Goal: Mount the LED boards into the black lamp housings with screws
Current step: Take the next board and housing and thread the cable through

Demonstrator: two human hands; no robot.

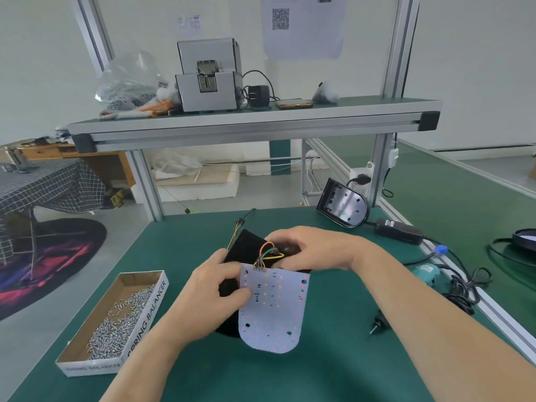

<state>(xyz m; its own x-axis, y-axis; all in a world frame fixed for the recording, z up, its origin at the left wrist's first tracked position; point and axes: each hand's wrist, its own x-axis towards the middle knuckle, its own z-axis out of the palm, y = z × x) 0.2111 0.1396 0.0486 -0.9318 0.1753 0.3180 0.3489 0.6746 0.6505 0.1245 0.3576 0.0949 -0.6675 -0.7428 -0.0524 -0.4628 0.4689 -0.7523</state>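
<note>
Centrally over the green table (203, 372), both forearms reach in from the near edge and meet at the black lamp housing (246, 245), which is held tilted above the mat. The left hand (217, 291) comes in from the lower left with its fingers curled, the thumb pinching the left edge of the white LED board (272, 311). The board lies across the housing's face and overhangs it toward the near side. The right hand (307, 248) arches over the housing's far end and grips it with bent fingers, just beside the looped coloured wires (268, 253) that run from the board's top edge. To the left, well apart from the hands, sits an open cardboard box of screws (116, 317), close to the table's left edge. To the right, bare mat lies between the right forearm and a small black tool (377, 326). Beyond that, a teal electric screwdriver (426, 271) and tangled black cable lie along the aluminium rail. A second housing (343, 204) leans at the far right corner, near a black power adapter (398, 230).
</note>
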